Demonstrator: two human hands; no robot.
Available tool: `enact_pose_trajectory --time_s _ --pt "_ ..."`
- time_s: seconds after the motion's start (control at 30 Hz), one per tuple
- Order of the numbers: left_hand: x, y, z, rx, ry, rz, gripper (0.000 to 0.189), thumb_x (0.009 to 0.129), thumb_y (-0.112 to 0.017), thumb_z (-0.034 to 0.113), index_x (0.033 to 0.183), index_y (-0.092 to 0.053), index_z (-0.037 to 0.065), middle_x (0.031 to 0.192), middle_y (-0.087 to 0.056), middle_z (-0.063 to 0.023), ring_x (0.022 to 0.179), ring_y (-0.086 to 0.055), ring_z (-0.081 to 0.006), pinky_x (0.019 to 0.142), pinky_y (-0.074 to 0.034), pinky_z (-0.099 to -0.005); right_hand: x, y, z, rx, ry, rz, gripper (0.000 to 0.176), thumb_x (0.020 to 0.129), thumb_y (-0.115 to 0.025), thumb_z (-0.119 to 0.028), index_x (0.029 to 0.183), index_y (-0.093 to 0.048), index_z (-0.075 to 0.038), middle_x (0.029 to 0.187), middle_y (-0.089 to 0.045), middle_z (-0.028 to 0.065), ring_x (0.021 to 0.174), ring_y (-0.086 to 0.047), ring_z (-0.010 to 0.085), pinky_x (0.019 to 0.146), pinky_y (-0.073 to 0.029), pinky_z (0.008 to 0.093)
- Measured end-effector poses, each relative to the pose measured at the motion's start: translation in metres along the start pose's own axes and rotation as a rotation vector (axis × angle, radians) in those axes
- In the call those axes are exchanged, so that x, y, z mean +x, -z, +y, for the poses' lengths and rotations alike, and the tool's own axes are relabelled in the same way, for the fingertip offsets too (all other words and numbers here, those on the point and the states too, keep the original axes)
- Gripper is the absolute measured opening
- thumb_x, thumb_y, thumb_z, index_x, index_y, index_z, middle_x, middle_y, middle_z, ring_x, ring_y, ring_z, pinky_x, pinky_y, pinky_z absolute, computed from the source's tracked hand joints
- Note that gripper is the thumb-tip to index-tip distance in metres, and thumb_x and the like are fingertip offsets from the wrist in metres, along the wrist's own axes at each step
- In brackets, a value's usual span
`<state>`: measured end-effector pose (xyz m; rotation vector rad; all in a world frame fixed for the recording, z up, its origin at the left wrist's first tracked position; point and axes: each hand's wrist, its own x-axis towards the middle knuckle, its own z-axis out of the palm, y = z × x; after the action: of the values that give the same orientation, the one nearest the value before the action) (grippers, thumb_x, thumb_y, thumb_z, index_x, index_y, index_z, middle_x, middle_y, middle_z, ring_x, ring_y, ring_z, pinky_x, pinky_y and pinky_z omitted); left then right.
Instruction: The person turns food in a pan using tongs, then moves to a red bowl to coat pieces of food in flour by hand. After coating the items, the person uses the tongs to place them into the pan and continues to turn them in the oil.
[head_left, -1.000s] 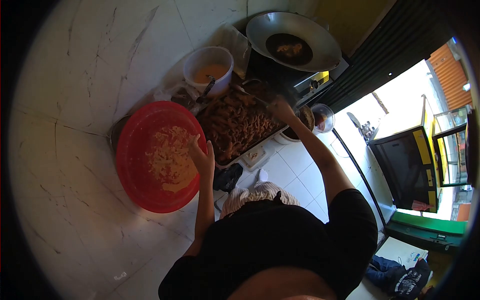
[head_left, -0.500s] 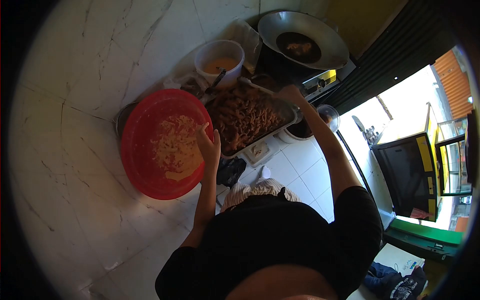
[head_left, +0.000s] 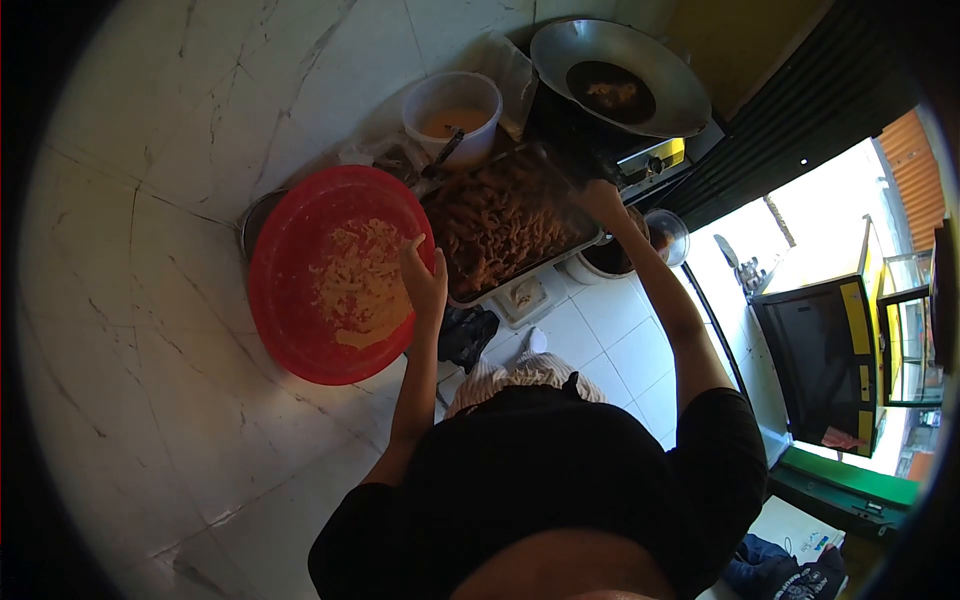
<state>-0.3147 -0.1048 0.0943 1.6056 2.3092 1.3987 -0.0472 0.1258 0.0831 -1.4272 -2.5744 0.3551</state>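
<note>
My left hand (head_left: pixel 424 284) is at the right rim of a red basin (head_left: pixel 290 290), thumb and fingers apart. Inside the basin lie pale, floury pieces (head_left: pixel 365 285). To the right, a metal tray (head_left: pixel 478 300) holds many brown strips of food (head_left: pixel 495 225). Over the tray's right edge is my right hand (head_left: pixel 600 203), its fingers closed together; what they hold is too dark to make out. A dark-handled utensil (head_left: pixel 450 147) leans between the tray and a white tub (head_left: pixel 477 88) of orange-tinted liquid.
A wok (head_left: pixel 660 80) with dark liquid and a piece of food sits on a stove (head_left: pixel 650 165) at the back right. Near the tray are a bucket (head_left: pixel 595 272), a clear container (head_left: pixel 668 235) and a small white container (head_left: pixel 522 302). A black-and-yellow cabinet (head_left: pixel 815 340) stands at right.
The view has shifted slightly, so most things appear farther right. My right hand remains by the tray's right edge; a pale, long shape beside it no longer shows. My left hand stays by the basin.
</note>
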Motion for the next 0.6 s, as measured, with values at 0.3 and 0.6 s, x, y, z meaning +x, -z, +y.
enact_pose_trajectory --time_s 0.3,0.6 --pt "0.001 0.001 0.003 -0.048 0.067 -0.003 0.029 0.079 -0.051 0.014 0.104 -0.044 0.000 0.099 -0.046 -0.0169 0.093 -0.046 -0.0306 0.081 -0.037 -0.0389 -0.050 0.077 -0.055 0.400 -0.171 -0.016 0.036 0.065 -0.063 -0.031 0.066 -0.046 0.001 0.063 -0.055 0.0173 0.061 -0.057 0.0210 0.056 -0.044 0.0313" --pt "0.001 0.004 0.008 -0.057 0.125 -0.065 0.034 0.082 -0.049 0.021 0.108 -0.042 -0.001 0.106 -0.045 -0.0175 0.101 -0.044 -0.0305 0.086 -0.035 -0.0391 -0.068 0.167 -0.061 0.423 -0.004 -0.011 0.034 0.066 -0.065 -0.028 0.071 -0.044 -0.001 0.064 -0.054 0.0144 0.057 -0.055 0.0179 0.053 -0.043 0.0299"
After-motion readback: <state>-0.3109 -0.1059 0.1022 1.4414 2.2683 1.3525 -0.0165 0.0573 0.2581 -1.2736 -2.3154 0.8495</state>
